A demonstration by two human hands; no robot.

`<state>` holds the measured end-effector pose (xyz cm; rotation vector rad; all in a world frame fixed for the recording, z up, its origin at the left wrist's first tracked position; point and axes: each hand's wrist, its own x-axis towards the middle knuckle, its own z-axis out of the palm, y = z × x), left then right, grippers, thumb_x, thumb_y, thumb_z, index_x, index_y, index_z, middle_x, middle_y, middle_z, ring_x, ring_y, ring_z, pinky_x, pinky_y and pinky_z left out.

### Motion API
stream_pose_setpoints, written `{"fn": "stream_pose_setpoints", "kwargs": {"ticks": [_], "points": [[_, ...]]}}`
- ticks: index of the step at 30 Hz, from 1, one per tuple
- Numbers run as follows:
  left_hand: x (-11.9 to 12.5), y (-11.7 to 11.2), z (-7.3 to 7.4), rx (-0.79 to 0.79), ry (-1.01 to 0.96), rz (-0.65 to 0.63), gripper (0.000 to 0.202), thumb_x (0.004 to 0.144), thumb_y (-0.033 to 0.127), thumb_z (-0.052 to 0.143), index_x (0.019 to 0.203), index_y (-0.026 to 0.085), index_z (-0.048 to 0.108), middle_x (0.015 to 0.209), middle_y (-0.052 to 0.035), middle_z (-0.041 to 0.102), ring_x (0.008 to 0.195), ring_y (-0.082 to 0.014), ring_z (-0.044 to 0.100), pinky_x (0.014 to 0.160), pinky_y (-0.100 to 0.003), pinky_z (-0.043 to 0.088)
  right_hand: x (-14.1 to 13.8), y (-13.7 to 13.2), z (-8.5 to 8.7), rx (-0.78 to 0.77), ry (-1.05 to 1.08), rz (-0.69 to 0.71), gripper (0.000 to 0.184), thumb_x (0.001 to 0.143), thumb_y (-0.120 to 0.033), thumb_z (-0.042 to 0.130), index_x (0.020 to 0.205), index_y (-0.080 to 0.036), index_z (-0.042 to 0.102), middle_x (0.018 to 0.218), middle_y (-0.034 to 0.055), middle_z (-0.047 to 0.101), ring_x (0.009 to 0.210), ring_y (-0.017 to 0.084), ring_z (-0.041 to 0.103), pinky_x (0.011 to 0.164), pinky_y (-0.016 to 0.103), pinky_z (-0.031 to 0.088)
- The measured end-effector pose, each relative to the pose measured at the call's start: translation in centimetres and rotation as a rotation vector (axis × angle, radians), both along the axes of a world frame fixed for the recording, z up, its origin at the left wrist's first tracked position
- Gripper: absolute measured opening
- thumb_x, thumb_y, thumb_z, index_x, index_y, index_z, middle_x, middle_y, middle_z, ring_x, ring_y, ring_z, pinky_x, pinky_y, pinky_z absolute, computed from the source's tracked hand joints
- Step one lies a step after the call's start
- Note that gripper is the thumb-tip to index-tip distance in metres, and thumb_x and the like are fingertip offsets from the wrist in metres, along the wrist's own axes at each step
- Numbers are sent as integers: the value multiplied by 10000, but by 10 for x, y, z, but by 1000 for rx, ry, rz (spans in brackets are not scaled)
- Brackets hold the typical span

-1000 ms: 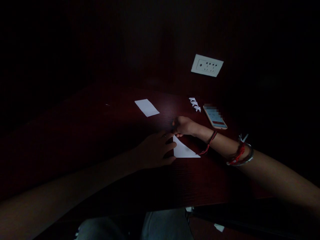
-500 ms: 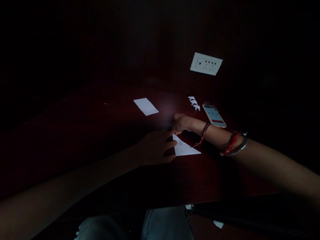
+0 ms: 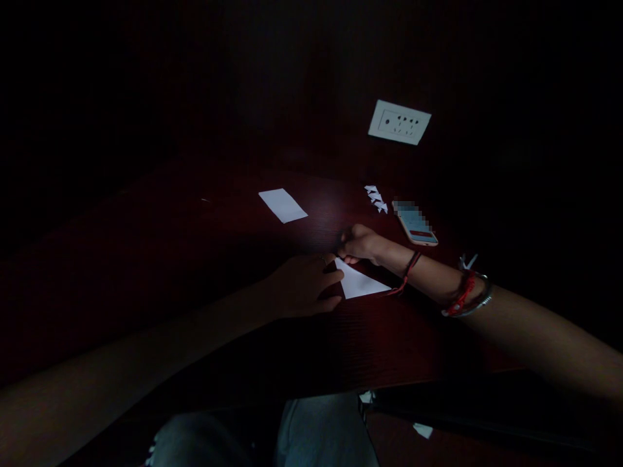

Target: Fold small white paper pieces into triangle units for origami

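A white sheet of paper (image 3: 361, 283), folded into a triangle, lies flat on the dark red table. My left hand (image 3: 306, 285) rests at its left edge with fingers spread, the fingertips touching the paper. At the triangle's upper corner is my right hand (image 3: 357, 244), its fingers curled closed close along the slanting edge. Whether anything is between those fingers is hidden. Red and dark cords and a silvery bracelet circle my right wrist and forearm.
Another white paper sheet (image 3: 283, 205) lies farther back on the table (image 3: 370, 350). Several small folded paper pieces (image 3: 376, 199) sit in a row beside a phone (image 3: 415, 224). A socket plate (image 3: 400, 122) is on the wall. White scraps (image 3: 423, 430) show below the table edge.
My right hand has shifted slightly to the right along the upper edge of the paper, and its wrist cord moved along. My left hand and the paper stay nearly in place.
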<state>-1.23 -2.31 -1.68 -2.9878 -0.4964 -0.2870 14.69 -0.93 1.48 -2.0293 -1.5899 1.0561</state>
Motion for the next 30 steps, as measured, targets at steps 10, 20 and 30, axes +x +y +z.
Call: {"fn": "stream_pose_setpoints", "kwargs": {"ticks": [10, 20, 30], "points": [[-1, 0, -1, -3, -16, 0, 366, 821, 433, 372, 1060, 183, 492, 1149, -102, 448, 975, -236, 469, 773, -353, 411, 4, -2, 0, 51, -33, 106, 355, 608, -50, 567, 938, -137, 470, 568, -18, 521, 456, 69, 495, 419, 172, 406], [1, -2, 4, -26, -7, -10, 349, 811, 415, 380, 1040, 183, 505, 1102, -104, 469, 904, -221, 500, 720, -333, 420, 2, -3, -4, 106, -119, 50, 306, 568, -102, 568, 865, -147, 507, 636, 2, 520, 486, 79, 479, 417, 195, 356], [0, -2, 3, -27, -17, 5, 351, 810, 409, 386, 1042, 177, 511, 1105, -111, 475, 912, -231, 499, 726, -345, 423, 15, -14, -6, 91, -6, 60, 473, 595, -140, 575, 1034, -127, 399, 617, -13, 520, 474, 80, 505, 438, 200, 416]]}}
